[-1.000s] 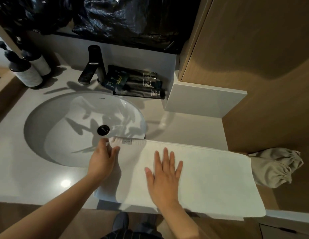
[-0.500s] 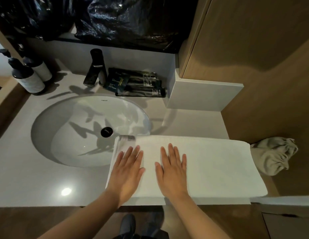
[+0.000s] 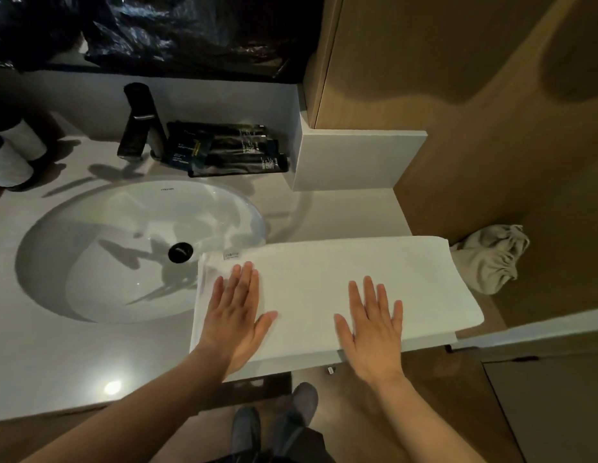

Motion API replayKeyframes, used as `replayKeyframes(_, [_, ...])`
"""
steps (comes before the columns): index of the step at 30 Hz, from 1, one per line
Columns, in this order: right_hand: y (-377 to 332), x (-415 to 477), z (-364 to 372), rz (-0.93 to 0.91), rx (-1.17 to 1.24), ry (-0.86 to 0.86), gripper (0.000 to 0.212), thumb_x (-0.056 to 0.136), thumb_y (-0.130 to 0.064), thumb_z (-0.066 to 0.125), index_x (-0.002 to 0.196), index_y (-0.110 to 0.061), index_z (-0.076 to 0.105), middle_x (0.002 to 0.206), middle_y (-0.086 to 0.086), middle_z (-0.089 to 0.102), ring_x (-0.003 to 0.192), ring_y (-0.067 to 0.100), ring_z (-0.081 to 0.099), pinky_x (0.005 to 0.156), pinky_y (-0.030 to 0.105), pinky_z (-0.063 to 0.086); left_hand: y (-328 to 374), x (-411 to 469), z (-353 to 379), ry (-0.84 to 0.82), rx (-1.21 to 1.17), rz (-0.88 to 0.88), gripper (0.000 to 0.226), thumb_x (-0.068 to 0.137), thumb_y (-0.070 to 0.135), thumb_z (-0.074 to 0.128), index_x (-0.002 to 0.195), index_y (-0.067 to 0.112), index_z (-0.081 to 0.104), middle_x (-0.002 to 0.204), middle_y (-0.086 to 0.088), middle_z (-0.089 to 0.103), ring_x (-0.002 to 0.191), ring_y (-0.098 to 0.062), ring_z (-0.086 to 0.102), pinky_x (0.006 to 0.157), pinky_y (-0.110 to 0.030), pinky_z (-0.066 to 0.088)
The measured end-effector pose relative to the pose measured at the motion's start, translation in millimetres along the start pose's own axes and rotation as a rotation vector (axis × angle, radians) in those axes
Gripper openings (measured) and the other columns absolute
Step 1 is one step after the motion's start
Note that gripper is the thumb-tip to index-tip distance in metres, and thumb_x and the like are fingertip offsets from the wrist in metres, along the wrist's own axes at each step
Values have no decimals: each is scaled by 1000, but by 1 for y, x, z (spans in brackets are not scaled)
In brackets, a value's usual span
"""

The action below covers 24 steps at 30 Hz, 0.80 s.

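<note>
Towel (image 3: 341, 279) lying folded, overhanging sink (image 3: 90, 262); I'm pressing left hand (image 3: 234, 315), right hand (image 3: 374, 329) flat, fingers straight, gripping nothing. Uneven push risking slide into basin.

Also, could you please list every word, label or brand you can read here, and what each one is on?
Nothing reads clearly.
Tag on the white towel: print too blurred.
Brand mark on the sink wall: too small.
Pale print on the dark packets: too small.
</note>
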State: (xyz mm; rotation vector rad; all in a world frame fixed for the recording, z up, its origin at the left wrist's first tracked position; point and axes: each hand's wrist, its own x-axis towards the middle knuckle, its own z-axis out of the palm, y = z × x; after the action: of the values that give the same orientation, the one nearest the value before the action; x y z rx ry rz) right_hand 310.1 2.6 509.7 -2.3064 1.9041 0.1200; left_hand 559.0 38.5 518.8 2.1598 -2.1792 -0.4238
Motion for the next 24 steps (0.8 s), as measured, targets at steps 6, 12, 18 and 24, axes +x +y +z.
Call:
replayKeyframes(6, [9, 1, 3, -49, -18, 0, 73, 88, -71, -14, 151, -34, -22, 159, -5, -28, 147, 21, -25, 118, 48, -16, 74, 14, 12, 1, 43, 196, 68, 97, 52, 17, 149, 11, 32, 157, -10, 26, 146, -31, 20, 117, -55, 20])
replayKeyframes(12, [96, -2, -2, 24, 43, 21, 70, 92, -70, -8, 152, -35, -16, 160, -8, -22, 147, 17, -25, 119, 43, -17, 70, 22, 21, -64, 163, 243, 71, 94, 61, 12, 153, 22, 18, 161, -12, 9, 147, -40, 7, 109, -70, 15])
replayKeyframes(18, [162, -4, -10, 222, 353, -51, 79, 91, -72, 15, 156, -31, -3, 164, -5, -8, 150, 17, -11, 121, 42, 0, 76, 30, 18, -114, 209, 164, 78, 81, 75, -6, 149, 38, -16, 157, -4, -27, 144, -34, -24, 111, -68, -5])
replayKeyframes(24, [184, -8, -31, 449, 781, 108, 73, 100, -51, 37, 156, -13, 9, 162, 7, 17, 146, 26, 26, 114, 36, 26, 119, 44, -8, -27, 108, 68, 79, 85, 67, 14, 140, 18, 43, 148, -14, 37, 134, -38, 34, 110, -53, 25])
